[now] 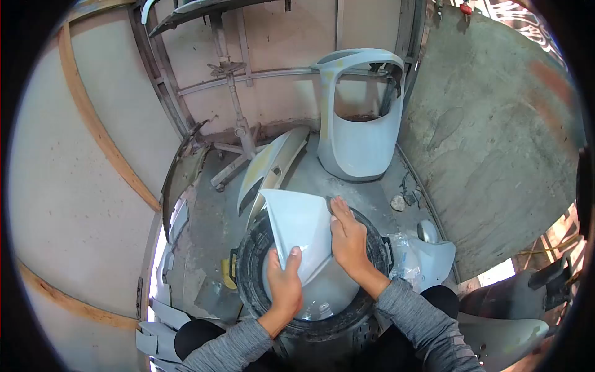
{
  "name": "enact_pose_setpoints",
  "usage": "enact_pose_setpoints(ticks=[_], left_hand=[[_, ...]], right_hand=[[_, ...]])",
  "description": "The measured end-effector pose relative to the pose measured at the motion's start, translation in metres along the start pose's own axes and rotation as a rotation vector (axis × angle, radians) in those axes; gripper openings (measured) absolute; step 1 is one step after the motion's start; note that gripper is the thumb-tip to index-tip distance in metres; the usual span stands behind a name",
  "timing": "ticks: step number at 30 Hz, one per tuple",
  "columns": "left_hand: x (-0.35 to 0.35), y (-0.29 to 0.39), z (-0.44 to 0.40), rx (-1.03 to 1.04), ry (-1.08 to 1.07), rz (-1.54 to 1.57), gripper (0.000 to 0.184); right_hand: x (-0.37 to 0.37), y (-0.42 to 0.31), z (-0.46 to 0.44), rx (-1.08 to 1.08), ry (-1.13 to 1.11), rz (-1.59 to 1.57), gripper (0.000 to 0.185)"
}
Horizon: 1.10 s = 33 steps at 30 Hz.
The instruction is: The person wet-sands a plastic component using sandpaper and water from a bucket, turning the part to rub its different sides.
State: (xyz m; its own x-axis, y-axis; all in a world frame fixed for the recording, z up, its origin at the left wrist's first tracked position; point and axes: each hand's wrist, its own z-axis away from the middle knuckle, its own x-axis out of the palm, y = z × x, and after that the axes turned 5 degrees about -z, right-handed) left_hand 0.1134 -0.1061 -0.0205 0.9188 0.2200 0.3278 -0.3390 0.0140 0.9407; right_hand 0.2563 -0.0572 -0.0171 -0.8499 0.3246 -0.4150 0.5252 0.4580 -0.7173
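white panel point(305, 220) is held up over the black tub point(372, 260), tilted, its lower end above the cloudy liquid point(331, 294). left hand point(286, 286) grips its lower left edge, thumb on the face, other fingers mostly hidden behind. right hand point(351, 242) lies along the upper right edge, fingers nearly straight and close together; can't make out if anything is under the palm, though something dark shows by the fingertips. work on this piece looks midway: it's in both hands, not set down, and its face looks smooth and pale, but how much is done can't be judged from here. how many other parts count as done or left, also unclear: yellow-patched panel point(268, 164) leans just behind the tub, big white shell point(365, 149) stands at the back, pale pieces point(158, 344) lie lower left. clear plastic bag point(406, 260) sits just right of the tub, metal stand point(238, 118) behind, grey board point(489, 124) along the right. tight spot, tub between the knees, but nothing seems to block the hands; nearest snag is probably the tub rim.
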Motion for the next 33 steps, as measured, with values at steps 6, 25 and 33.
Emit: enact_pose_setpoints(ticks=[6, 25, 33], left_hand=[[-0.001, 0.007, -0.009, -0.023, -0.008, 0.052, 0.028], [-0.017, 0.033, -0.029, -0.261, 0.018, 0.272, 0.039], [-0.019, 0.040, -0.031, -0.339, 0.036, 0.292, 0.042]], right_hand=[[-0.005, 0.005, 0.004, 0.050, -0.061, -0.055, 0.041], [-0.020, -0.024, 0.016, -0.209, -0.099, 0.163, 0.038], [-0.029, -0.021, 0.018, -0.363, -0.206, 0.189, 0.043]])
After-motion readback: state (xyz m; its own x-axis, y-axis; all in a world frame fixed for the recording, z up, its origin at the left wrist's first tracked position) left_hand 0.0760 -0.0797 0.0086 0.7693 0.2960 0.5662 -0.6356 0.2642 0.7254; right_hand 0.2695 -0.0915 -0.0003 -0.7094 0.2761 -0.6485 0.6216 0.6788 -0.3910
